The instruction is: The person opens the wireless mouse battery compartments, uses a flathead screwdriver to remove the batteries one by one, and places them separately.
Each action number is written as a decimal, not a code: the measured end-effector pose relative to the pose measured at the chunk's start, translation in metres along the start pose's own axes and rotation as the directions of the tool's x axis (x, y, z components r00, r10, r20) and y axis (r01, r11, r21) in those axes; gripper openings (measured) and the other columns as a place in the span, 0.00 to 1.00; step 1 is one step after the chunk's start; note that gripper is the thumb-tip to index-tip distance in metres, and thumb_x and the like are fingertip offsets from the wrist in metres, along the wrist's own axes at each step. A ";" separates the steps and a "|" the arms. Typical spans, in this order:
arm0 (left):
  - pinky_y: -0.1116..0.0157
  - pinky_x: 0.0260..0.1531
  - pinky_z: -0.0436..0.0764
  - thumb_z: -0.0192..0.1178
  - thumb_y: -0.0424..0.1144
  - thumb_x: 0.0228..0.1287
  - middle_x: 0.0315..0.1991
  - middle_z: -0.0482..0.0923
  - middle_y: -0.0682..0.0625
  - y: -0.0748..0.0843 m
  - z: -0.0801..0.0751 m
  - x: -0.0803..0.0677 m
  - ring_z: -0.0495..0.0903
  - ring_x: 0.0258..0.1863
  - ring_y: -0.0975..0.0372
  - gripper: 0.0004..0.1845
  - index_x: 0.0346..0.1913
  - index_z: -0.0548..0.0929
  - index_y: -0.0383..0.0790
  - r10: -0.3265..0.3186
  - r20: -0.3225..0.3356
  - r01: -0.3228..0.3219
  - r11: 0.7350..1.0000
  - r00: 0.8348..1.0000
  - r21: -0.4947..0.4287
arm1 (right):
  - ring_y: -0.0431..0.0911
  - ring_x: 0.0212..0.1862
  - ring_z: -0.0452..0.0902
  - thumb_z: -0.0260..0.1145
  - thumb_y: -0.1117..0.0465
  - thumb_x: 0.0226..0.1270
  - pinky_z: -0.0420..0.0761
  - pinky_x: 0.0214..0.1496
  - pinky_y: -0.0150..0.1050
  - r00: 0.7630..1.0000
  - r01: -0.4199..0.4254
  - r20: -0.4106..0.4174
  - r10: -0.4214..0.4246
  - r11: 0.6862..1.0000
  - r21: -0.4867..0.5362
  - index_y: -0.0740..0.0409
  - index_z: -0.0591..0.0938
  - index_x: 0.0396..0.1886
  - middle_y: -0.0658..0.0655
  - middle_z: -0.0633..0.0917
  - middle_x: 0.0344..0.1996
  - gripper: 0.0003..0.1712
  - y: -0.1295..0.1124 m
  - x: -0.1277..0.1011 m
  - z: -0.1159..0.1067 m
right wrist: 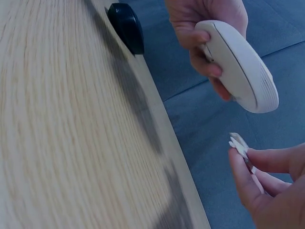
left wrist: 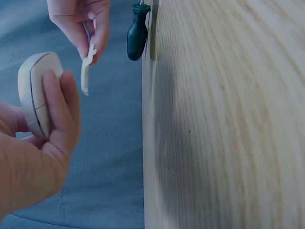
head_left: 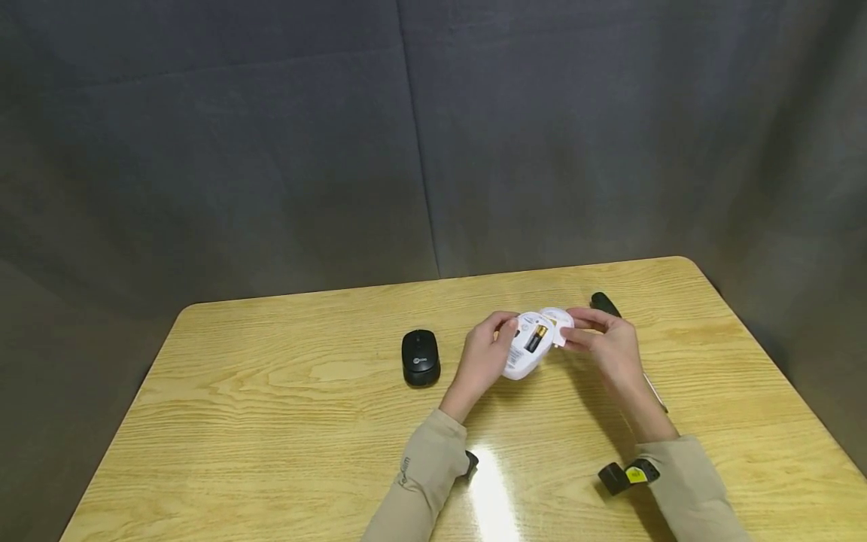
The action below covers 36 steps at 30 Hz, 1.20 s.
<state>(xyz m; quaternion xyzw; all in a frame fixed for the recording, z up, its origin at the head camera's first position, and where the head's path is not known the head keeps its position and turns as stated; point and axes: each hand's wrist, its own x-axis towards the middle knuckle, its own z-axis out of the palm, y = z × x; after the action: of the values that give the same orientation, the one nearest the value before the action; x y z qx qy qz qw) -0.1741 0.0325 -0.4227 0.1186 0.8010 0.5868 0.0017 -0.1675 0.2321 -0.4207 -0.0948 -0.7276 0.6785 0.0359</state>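
Note:
My left hand grips a white computer mouse turned belly-up above the table, its battery bay open with a battery showing. The same white mouse appears in both wrist views, held by the left hand's fingers. My right hand pinches the small white battery cover just right of the mouse, a little apart from it. The cover is thin and held edge-on between thumb and fingers.
A black mouse lies on the wooden table left of my hands. A screwdriver with a dark green handle lies behind the right hand. Grey cloth backs the table.

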 end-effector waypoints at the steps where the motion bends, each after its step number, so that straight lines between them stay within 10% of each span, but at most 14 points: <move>1: 0.56 0.57 0.79 0.52 0.41 0.82 0.54 0.84 0.43 0.000 0.000 0.000 0.80 0.55 0.55 0.17 0.58 0.84 0.33 0.002 -0.004 -0.002 1.000 1.000 -0.011 | 0.37 0.36 0.84 0.67 0.77 0.67 0.87 0.42 0.34 1.000 0.000 0.010 0.001 1.000 -0.015 0.82 0.76 0.60 0.52 0.84 0.35 0.23 0.001 0.000 -0.001; 36: 0.66 0.53 0.78 0.69 0.33 0.64 0.54 0.85 0.48 0.004 -0.004 0.002 0.81 0.54 0.61 0.17 0.56 0.86 0.36 -0.102 0.033 0.107 0.965 0.994 -0.239 | 0.43 0.26 0.85 0.72 0.77 0.63 0.86 0.29 0.33 0.994 0.081 0.099 -0.039 0.883 -0.462 0.82 0.83 0.44 0.71 0.86 0.34 0.12 0.020 0.004 -0.010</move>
<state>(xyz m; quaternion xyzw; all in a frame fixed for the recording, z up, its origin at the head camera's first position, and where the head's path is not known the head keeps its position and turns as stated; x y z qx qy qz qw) -0.1758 0.0300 -0.4179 0.0812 0.7291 0.6774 0.0550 -0.1684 0.2435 -0.4399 -0.0485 -0.8724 0.4864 0.0014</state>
